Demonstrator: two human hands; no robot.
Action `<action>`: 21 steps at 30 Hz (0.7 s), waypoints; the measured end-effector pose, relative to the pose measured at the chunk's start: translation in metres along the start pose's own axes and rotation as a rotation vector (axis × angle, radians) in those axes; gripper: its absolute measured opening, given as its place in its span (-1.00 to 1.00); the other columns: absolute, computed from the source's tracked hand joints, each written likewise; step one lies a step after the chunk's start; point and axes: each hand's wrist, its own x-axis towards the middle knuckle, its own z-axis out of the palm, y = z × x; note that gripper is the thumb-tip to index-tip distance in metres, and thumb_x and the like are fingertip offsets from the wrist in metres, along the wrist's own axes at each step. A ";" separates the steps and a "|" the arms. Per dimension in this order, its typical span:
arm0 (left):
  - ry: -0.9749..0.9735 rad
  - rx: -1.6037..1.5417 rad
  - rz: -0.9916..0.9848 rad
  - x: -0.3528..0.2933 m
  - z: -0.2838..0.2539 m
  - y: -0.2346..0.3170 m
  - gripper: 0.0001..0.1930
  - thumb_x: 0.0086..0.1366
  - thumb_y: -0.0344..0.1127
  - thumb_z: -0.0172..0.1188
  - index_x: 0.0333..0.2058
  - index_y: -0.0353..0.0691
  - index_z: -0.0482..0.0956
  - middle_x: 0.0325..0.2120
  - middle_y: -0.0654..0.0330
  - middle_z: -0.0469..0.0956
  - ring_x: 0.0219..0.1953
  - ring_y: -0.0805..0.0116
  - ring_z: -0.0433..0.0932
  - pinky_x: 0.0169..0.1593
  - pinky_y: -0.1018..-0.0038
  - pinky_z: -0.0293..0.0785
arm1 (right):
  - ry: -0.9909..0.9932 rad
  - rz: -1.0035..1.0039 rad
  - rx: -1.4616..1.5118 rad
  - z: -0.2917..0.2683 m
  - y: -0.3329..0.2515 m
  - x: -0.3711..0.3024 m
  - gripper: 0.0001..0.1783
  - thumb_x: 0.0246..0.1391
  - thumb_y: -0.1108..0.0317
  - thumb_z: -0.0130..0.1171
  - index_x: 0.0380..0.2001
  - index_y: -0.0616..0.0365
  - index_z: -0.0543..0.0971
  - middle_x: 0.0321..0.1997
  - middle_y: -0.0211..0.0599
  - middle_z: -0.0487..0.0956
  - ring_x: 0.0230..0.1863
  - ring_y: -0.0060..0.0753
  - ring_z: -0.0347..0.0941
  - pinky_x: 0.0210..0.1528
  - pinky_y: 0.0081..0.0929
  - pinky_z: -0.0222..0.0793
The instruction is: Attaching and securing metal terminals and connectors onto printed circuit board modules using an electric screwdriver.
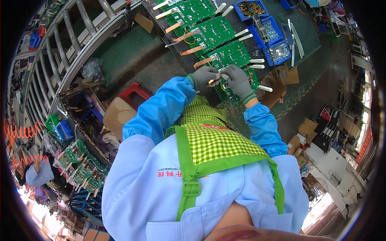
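Note:
My left hand point(204, 77) and my right hand point(238, 80), both in grey gloves, meet over the near end of a row of green circuit boards. Their fingers are closed in pinches that almost touch. Whatever small thing sits between the fingertips is too hidden to name. Below the hands shows the nearest circuit board point(230, 95), partly covered by them. A bit of copper colour peeks out by the left fingers. Just beyond lies another circuit board point(231, 54), with a copper strip point(202, 62) sticking out to its left and white bars point(257, 61) to its right.
Blue bins point(278, 53) of small metal parts stand right of the boards, with a long dark tool point(259, 27) lying across them. White strips point(296, 40) rest farther right. A red stool point(134, 94) and a metal roller rack point(72, 32) are at the left.

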 end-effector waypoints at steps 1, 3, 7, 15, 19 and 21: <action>0.003 -0.004 0.000 0.001 0.000 -0.002 -0.79 0.17 -0.38 0.10 -0.26 -0.38 0.45 -0.37 0.14 0.52 -0.37 0.44 0.50 -0.36 0.57 0.48 | -0.003 -0.008 -0.034 0.001 -0.002 0.000 -0.88 -0.08 0.39 0.15 -0.39 0.05 0.51 -0.35 -0.26 0.46 -0.31 -0.14 0.44 -0.32 -0.29 0.38; 0.009 -0.066 0.018 0.005 -0.001 -0.009 -0.79 0.18 -0.38 0.09 -0.25 -0.39 0.44 -0.39 0.13 0.52 -0.40 0.44 0.50 -0.38 0.57 0.46 | -0.013 0.007 -0.020 0.000 -0.003 0.000 -0.89 -0.08 0.38 0.15 -0.41 0.06 0.51 -0.36 -0.26 0.46 -0.31 -0.14 0.44 -0.33 -0.28 0.38; 0.011 -0.062 0.043 0.008 -0.003 -0.012 -0.80 0.19 -0.38 0.08 -0.26 -0.40 0.45 -0.39 0.13 0.52 -0.41 0.45 0.49 -0.38 0.57 0.46 | -0.005 0.046 -0.114 0.003 -0.004 0.004 -0.88 -0.07 0.30 0.17 -0.44 0.06 0.49 -0.40 -0.27 0.45 -0.35 -0.14 0.43 -0.37 -0.26 0.36; 0.009 -0.009 0.021 0.012 -0.006 -0.016 -0.80 0.18 -0.38 0.06 -0.27 -0.40 0.46 -0.41 0.16 0.51 -0.45 0.47 0.47 -0.38 0.56 0.45 | 0.102 0.160 -0.252 0.016 -0.015 -0.005 -0.79 -0.05 0.17 0.17 -0.47 0.05 0.47 -0.43 -0.25 0.45 -0.38 -0.12 0.42 -0.41 -0.22 0.33; -0.030 0.029 0.017 0.013 -0.006 -0.016 -0.80 0.17 -0.39 0.06 -0.25 -0.39 0.46 -0.39 0.16 0.50 -0.40 0.46 0.48 -0.35 0.56 0.48 | 0.157 0.220 -0.296 0.018 -0.019 -0.002 -0.75 -0.04 0.12 0.16 -0.50 0.05 0.45 -0.44 -0.23 0.44 -0.41 -0.11 0.42 -0.45 -0.21 0.30; -0.002 -0.020 0.045 0.014 -0.006 -0.020 -0.79 0.17 -0.41 0.05 -0.24 -0.39 0.46 -0.37 0.15 0.49 -0.35 0.43 0.49 -0.33 0.58 0.49 | 0.185 0.257 -0.263 0.022 -0.024 0.001 -0.75 -0.04 0.12 0.17 -0.48 0.05 0.46 -0.44 -0.22 0.44 -0.41 -0.11 0.42 -0.45 -0.21 0.31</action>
